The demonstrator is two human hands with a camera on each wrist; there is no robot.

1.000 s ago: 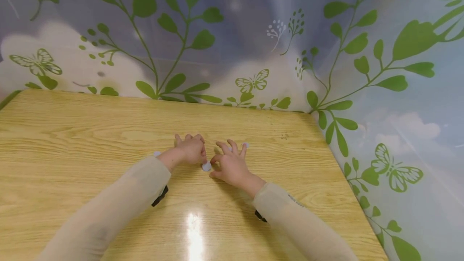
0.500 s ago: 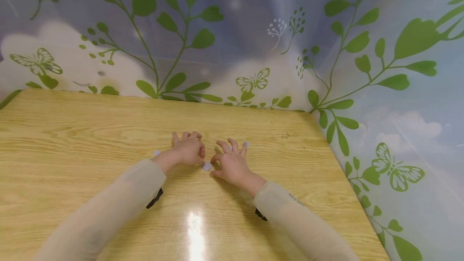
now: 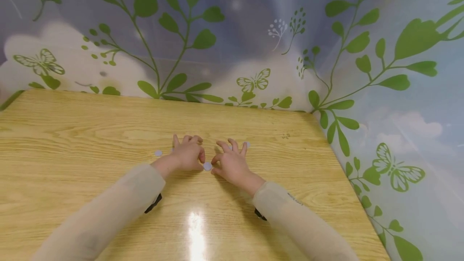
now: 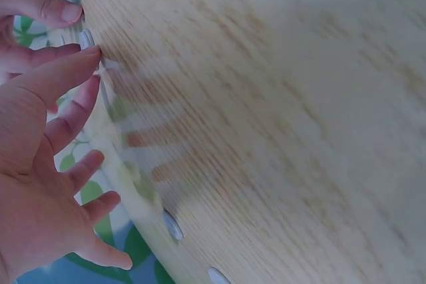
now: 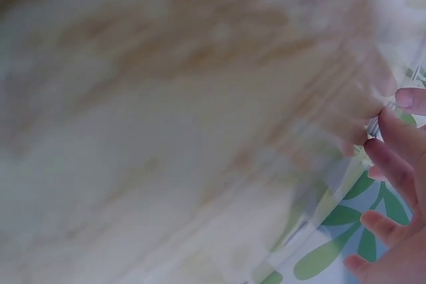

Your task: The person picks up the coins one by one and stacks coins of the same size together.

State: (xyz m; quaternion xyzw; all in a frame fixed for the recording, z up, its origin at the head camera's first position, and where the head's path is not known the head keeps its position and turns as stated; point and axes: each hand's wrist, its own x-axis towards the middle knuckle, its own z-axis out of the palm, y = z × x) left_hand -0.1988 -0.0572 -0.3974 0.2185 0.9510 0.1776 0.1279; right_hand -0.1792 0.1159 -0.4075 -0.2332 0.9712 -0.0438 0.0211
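A small pale round disc [image 3: 207,166] is on the wooden table between the two hands. My right hand [image 3: 233,165] has its thumb and index finger at the disc's right edge. In the right wrist view the disc [image 5: 373,126] shows between those two tips, pinched, with the other fingers spread. My left hand [image 3: 186,155] is close on the disc's left side. Its thumb [image 4: 90,61] and index tips are a little apart with nothing gripped between them, and the remaining fingers stretch out loosely.
Another pale disc [image 3: 158,153] lies beside the left wrist, and a further disc [image 3: 247,144] beyond the right fingers. Parts of others show behind both hands. The wooden table [image 3: 108,132] meets walls covered in leaf-and-butterfly print [image 3: 253,51] at the back and right.
My left hand has shifted slightly left and toward me, backing off from the middle disc and uncovering more of the left disc. My right hand has stayed nearly still at the middle disc.
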